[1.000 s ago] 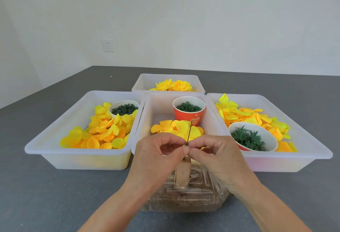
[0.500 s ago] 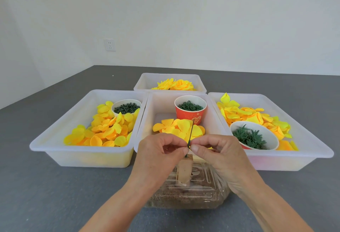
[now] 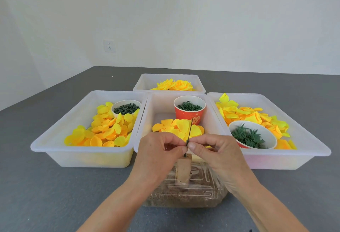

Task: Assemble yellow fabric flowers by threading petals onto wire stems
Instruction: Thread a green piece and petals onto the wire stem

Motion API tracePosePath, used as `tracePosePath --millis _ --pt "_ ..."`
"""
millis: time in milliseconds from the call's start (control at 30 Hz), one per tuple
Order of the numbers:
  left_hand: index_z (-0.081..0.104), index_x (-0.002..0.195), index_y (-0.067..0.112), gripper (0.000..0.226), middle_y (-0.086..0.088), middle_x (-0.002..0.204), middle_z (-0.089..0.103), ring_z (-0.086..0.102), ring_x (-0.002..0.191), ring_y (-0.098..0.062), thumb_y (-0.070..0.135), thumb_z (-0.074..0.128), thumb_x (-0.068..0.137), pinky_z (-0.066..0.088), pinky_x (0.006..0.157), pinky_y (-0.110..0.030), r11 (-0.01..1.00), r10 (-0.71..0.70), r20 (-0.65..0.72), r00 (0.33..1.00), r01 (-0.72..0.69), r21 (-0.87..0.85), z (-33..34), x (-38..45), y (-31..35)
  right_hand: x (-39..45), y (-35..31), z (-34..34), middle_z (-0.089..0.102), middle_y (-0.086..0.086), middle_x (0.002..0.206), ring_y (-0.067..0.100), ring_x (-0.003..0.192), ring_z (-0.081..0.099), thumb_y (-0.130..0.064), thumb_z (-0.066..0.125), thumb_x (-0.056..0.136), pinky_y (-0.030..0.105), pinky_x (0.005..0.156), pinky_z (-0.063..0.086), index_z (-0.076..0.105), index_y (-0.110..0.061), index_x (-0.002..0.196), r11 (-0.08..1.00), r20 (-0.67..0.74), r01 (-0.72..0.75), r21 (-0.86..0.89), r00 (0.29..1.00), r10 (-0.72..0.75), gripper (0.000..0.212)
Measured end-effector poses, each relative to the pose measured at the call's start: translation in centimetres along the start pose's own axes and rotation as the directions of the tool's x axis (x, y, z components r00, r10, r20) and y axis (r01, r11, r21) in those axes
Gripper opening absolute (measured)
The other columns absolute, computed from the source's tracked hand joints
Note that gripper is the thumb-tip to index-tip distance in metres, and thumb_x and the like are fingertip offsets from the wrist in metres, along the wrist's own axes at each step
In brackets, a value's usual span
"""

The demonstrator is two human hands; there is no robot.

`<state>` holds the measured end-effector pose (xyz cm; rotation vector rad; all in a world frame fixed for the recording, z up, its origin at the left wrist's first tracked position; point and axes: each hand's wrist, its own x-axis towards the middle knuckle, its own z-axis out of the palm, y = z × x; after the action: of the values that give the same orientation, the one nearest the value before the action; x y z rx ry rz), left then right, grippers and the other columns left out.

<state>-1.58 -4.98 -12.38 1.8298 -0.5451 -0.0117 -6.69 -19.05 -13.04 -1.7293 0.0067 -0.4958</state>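
Green wire stem (image 3: 189, 130) pinched between left hand (image 3: 158, 156) and right hand (image 3: 217, 156).

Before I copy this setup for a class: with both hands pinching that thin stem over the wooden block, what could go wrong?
The wire stem ends in a bare upright tip just above the left hand and right hand; a slip could prick a finger. The wooden block stands narrow on a crinkled clear container, so sideways pressure might tip it.

A plain craft workroom: sorted petal bins (image 3: 82, 150) on a grey table (image 3: 36, 185), bare white walls (image 3: 184, 20).
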Motion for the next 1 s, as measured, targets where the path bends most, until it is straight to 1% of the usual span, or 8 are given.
tracePosePath --millis 67,167,233,400,533,767,933,1000 --pt "0.07 0.064 0.025 0.021 0.013 0.055 0.065 0.053 0.053 0.005 0.008 0.075 0.074 0.039 0.053 -0.008 1.0 0.0 0.013 1.0 0.0 0.007 -0.08 -0.02 0.11 0.06 0.24 0.1 0.072 -0.007 0.069 -0.001 0.065 0.062 -0.005 0.076 0.073 0.013 0.062 0.048 0.073 -0.031 0.06 1.0 -0.015 -0.004 -0.017 1.0 0.004 0.03" --pt "0.071 0.065 0.026 0.021 0.012 0.057 0.065 0.054 0.055 0.002 0.008 0.075 0.075 0.041 0.055 -0.011 0.999 0.005 0.021 1.0 -0.006 0.033 -0.25 0.03 0.2 0.09 0.52 0.27 0.071 -0.009 0.066 0.001 0.058 0.058 -0.007 0.076 0.073 0.015 0.059 0.046 0.073 -0.036 0.061 0.998 -0.032 0.0 -0.059 0.999 -0.001 0.031" --pt "0.072 0.066 0.025 0.019 0.009 0.06 0.067 0.057 0.058 -0.002 0.008 0.075 0.075 0.044 0.058 -0.014 0.998 0.012 0.019 1.0 -0.013 0.068 -0.32 0.08 0.32 0.0 0.55 0.33 0.069 -0.014 0.063 -0.004 0.053 0.053 -0.008 0.077 0.073 0.011 0.056 0.042 0.072 -0.036 0.059 0.994 -0.045 0.025 -0.109 0.999 -0.03 0.032" --pt "0.069 0.063 0.031 0.025 0.017 0.054 0.061 0.053 0.055 0.003 0.01 0.074 0.075 0.038 0.054 -0.008 0.986 0.035 0.009 0.999 -0.036 0.16 -0.34 0.0 0.67 -0.19 0.15 0.37 0.066 -0.025 0.067 -0.007 0.061 0.055 -0.011 0.075 0.076 0.007 0.06 0.039 0.064 -0.039 0.06 0.956 -0.053 0.1 -0.277 0.991 -0.12 0.034" --pt "0.073 0.068 0.025 0.016 0.018 0.054 0.059 0.052 0.055 0.006 0.011 0.074 0.076 0.037 0.054 -0.006 0.982 0.037 0.004 0.999 -0.037 0.187 -0.31 -0.07 0.65 -0.45 0.04 0.37 0.066 -0.025 0.071 -0.007 0.066 0.055 -0.013 0.073 0.079 0.006 0.061 0.038 0.062 -0.04 0.062 0.936 -0.045 0.117 -0.333 0.989 -0.14 0.034" --pt "0.075 0.072 0.022 0.011 0.016 0.062 0.063 0.055 0.057 0.002 0.012 0.074 0.076 0.039 0.056 -0.007 0.966 0.054 0.001 0.999 -0.053 0.255 -0.33 0.04 0.66 -0.5 0.04 0.53 0.065 -0.026 0.071 -0.007 0.065 0.054 -0.013 0.072 0.08 0.006 0.06 0.038 0.062 -0.039 0.061 0.929 -0.045 0.126 -0.348 0.988 -0.151 0.033" --pt "0.074 0.068 0.022 0.015 0.015 0.059 0.063 0.053 0.055 0.003 0.009 0.075 0.074 0.04 0.057 -0.01 0.973 0.043 0.027 0.999 -0.048 0.225 -0.66 0.34 0.81 -0.33 0.32 0.26 0.062 -0.02 0.058 -0.004 0.05 0.049 -0.01 0.073 0.079 0.008 0.051 0.036 0.068 -0.033 0.061 0.969 -0.034 0.056 -0.239 0.997 -0.066 0.029" --pt "0.073 0.066 0.023 0.016 0.01 0.062 0.065 0.053 0.057 0.0 0.009 0.075 0.074 0.042 0.059 -0.012 0.978 0.034 0.032 0.999 -0.04 0.207 -0.82 0.4 0.79 -0.29 0.36 0.14 0.063 -0.018 0.059 -0.005 0.051 0.05 -0.009 0.073 0.078 0.007 0.053 0.037 0.069 -0.032 0.061 0.979 -0.032 0.033 -0.202 0.999 -0.04 0.029"
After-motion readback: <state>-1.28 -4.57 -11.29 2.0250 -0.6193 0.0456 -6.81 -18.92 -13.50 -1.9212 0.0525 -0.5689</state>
